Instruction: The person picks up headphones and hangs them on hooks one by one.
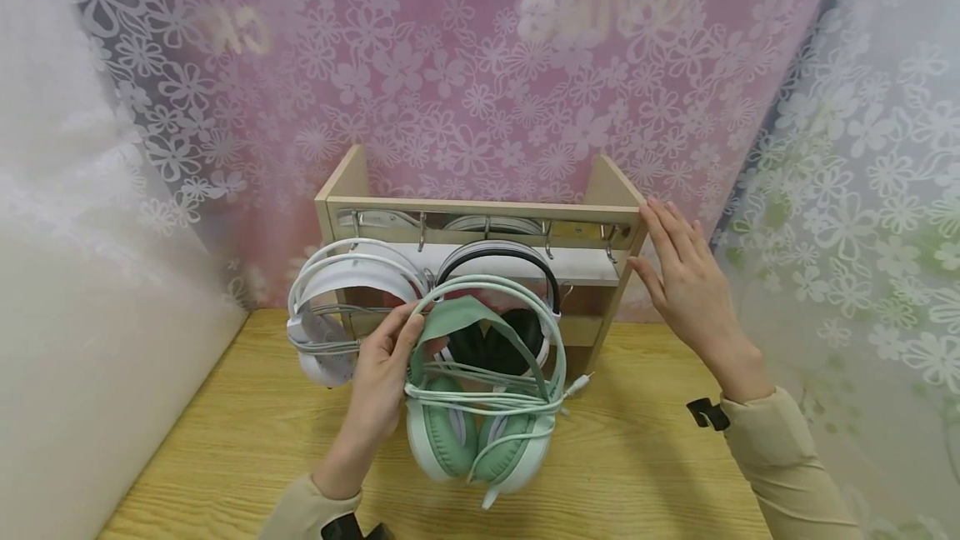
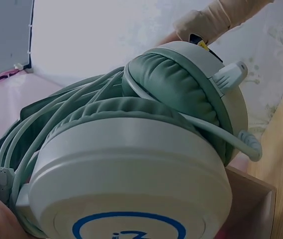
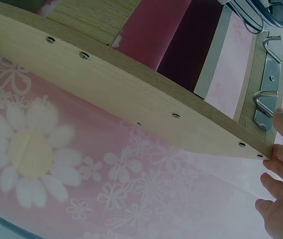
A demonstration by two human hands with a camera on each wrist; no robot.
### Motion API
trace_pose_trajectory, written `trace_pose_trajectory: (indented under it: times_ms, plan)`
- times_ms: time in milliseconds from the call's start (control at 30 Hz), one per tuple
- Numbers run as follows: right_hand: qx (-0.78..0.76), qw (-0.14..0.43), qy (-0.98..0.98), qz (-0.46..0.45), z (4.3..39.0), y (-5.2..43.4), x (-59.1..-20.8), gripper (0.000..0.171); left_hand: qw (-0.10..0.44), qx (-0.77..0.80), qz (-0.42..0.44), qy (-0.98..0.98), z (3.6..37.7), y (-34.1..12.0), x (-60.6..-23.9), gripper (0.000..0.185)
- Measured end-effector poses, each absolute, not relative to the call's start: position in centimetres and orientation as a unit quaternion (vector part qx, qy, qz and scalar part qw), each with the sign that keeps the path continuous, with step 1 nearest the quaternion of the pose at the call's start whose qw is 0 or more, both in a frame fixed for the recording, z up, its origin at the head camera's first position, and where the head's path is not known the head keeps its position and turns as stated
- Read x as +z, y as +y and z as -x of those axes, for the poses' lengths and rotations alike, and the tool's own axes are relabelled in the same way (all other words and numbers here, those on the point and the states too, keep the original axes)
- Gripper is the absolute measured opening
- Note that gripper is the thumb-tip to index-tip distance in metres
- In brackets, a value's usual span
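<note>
Green headset [image 1: 480,407] in left hand [image 1: 382,382]; flat right hand [image 1: 686,282] on possibly two-headset rack [image 1: 487,211].

I see the mint-green and white over-ear headphones [image 1: 483,407] hanging upright by their headband, cable wrapped around the padded ear cups, just before the wooden hook rack [image 1: 487,211]

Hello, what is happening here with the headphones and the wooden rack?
A person's left hand holds a mint-green headset by its headband, its cable wound round it, in front of a wooden rack with metal hooks. The right hand rests with straight fingers against the rack's right end. A white headset and a black-and-white headset already hang on the hooks. The rack stands on a wooden table.
</note>
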State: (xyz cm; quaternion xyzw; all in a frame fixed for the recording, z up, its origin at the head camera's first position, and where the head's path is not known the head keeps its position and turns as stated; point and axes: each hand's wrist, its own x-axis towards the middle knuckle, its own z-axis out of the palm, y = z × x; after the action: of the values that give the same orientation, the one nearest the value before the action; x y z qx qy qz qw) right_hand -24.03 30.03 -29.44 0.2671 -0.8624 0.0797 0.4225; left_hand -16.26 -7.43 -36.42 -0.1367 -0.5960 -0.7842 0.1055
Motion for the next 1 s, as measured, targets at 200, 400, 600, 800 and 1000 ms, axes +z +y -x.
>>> trace_pose_trajectory:
  times_ms: [200, 400, 600, 800, 1000]
  plan:
    - [0.078, 0.415, -0.865, -0.270, 23.8, 30.3, -29.0, 0.065, 0.094, -0.789, 0.149, -0.588, 16.5, -6.4, -35.8, 0.035]
    - [0.109, 0.375, -0.878, -0.279, 23.5, 30.5, -28.3, 0.062, 0.088, -0.792, 0.155, -0.583, 16.7, -5.6, -35.5, 0.033]
    - [0.118, 0.356, -0.882, -0.285, 23.3, 30.8, -27.7, 0.060, 0.085, -0.798, 0.151, -0.577, 16.9, -4.8, -35.4, 0.032]
    - [0.124, 0.355, -0.881, -0.288, 23.2, 31.2, -27.3, 0.060, 0.081, -0.797, 0.152, -0.579, 17.1, -3.9, -35.1, 0.031]
    - [0.121, 0.360, -0.879, -0.290, 23.1, 31.6, -26.9, 0.056, 0.069, -0.805, 0.157, -0.568, 17.4, -2.9, -35.0, 0.031]
